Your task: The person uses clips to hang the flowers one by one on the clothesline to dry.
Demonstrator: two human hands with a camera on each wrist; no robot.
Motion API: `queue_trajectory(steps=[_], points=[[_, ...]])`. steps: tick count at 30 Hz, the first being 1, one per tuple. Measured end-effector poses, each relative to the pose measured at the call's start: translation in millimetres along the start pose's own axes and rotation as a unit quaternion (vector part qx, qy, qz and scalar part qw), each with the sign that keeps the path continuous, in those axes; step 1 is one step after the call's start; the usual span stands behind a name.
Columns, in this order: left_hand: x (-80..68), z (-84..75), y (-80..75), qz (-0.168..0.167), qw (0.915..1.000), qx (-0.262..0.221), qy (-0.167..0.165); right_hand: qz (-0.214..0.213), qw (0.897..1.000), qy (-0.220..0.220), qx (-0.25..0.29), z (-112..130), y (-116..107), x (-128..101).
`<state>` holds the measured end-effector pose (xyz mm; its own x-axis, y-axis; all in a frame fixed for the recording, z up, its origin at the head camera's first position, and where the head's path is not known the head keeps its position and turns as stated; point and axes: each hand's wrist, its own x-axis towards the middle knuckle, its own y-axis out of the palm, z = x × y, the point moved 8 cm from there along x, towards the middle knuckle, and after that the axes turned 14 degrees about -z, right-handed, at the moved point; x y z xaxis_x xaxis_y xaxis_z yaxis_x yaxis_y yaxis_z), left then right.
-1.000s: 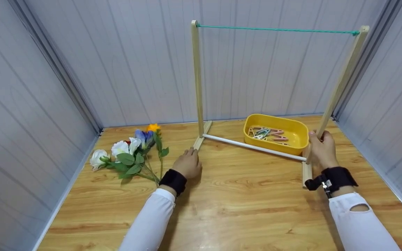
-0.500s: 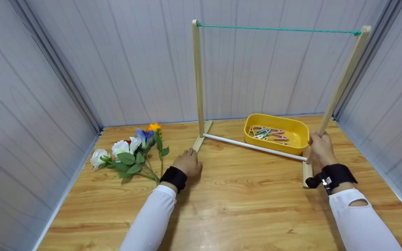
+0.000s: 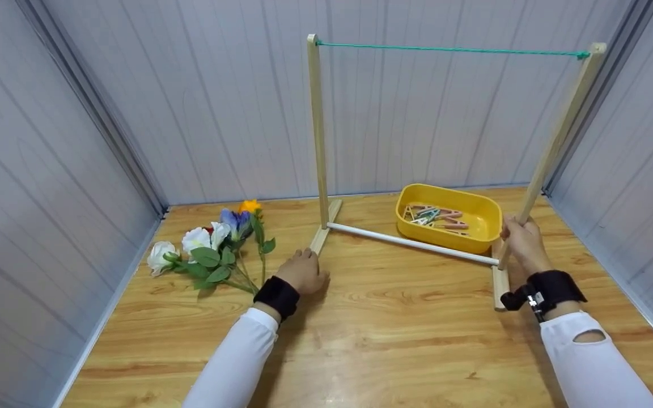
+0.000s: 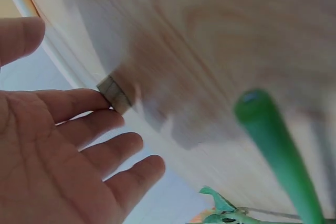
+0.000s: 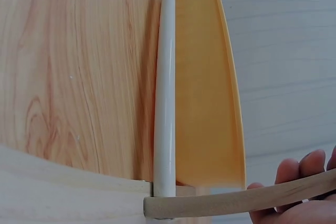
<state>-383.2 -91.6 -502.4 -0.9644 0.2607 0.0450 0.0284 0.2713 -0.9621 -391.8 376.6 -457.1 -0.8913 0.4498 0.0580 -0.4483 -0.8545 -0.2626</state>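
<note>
A wooden clothesline stand (image 3: 316, 136) rises at the back in the head view, two posts joined by a green cord (image 3: 451, 49) above and a white rod (image 3: 411, 245) below. My left hand (image 3: 302, 272) touches the near end of its left foot (image 3: 320, 241). In the left wrist view those fingers are extended, one fingertip against the wooden end (image 4: 115, 94). My right hand (image 3: 526, 246) grips the lower part of the right post (image 3: 556, 136). The right wrist view shows curled fingers (image 5: 313, 162) behind that post (image 5: 236, 202); part of the hand is cut off.
A yellow tub (image 3: 445, 241) holding several clothespins (image 3: 428, 215) stands behind the rod, near the right post. Artificial flowers (image 3: 213, 249) lie on the wooden table (image 3: 372, 351) to the left, one green stem (image 4: 278, 150) close to the left wrist camera. Panel walls enclose the table.
The stand's left foot has slid slightly toward me, together with my left hand. Its right foot has shifted slightly nearer too, with my right hand still on the post. Tub and flowers stay put.
</note>
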Motion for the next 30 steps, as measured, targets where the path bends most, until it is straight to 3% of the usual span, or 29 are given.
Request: queue_trajectory(steps=[11, 18, 22, 26, 30], points=[[-39.2, -3.5, -9.3, -0.002, 0.9986, 0.041, 0.032, 0.031, 0.999, -0.026, 0.009, 3, 3, -14], [-61.4, -6.7, -12.0, -0.038, 0.9966, 0.052, 0.052, 0.034, 0.999, -0.018, 0.021, 4, 2, -30], [-72.2, -7.4, -14.8, -0.038, 0.9964, 0.050, 0.058, 0.044, 0.998, -0.021, 0.029, 6, 4, -39], [-70.3, -2.5, -19.5, -0.021, 0.9987, 0.022, 0.042, 0.043, 0.998, -0.022, 0.041, 6, 3, -44], [-51.1, 10.8, -33.4, -0.036, 0.9964, -0.076, -0.016, 0.039, 0.998, -0.023, 0.053, 7, 4, -46]])
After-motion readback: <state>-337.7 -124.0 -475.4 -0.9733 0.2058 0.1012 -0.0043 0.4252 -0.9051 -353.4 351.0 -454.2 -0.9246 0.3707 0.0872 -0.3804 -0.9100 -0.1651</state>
